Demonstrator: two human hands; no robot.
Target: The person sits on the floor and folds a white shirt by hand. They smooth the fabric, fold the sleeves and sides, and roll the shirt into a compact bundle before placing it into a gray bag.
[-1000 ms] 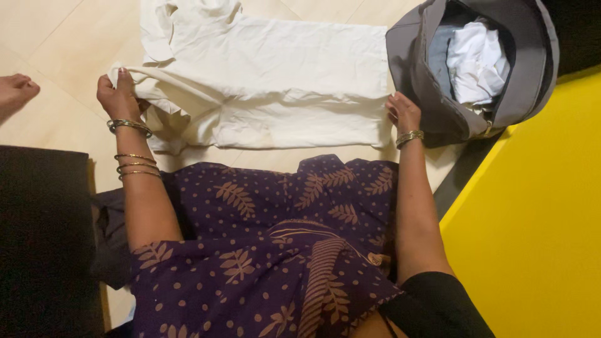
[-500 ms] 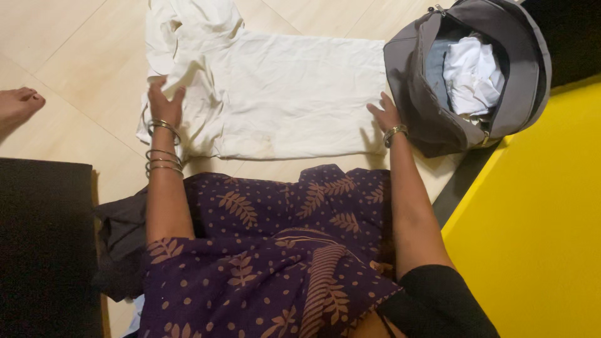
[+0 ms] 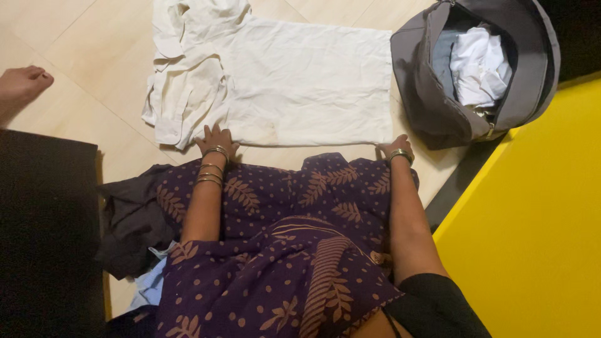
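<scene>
A cream shirt [image 3: 294, 81] lies flat on the pale tiled floor [image 3: 81, 75] in the upper middle of the frame, its sleeve side bunched and folded inward at the upper left. The left hand [image 3: 216, 139] rests on the shirt's near edge at centre left, fingers spread and pressing down on the cloth. Half a second ago this hand lay higher up, flat on the folded sleeve part; a second ago it pinched the sleeve out at the far left. The right hand [image 3: 395, 148] sits at the shirt's lower right corner, at centre right; its fingers curl down onto the hem, but whether they pinch the cloth or only press it cannot be told. It too has come nearer the body since the earlier frames, when it touched the right edge higher up beside the bag.

A grey bag [image 3: 476, 69] stands open at the upper right, just beside the shirt, with white and pale blue clothes [image 3: 479, 62] inside. A bare foot [image 3: 22, 84] shows at the left edge. Dark cloth [image 3: 131, 219] lies heaped at lower left, and a yellow surface [image 3: 538, 238] fills the lower right.
</scene>
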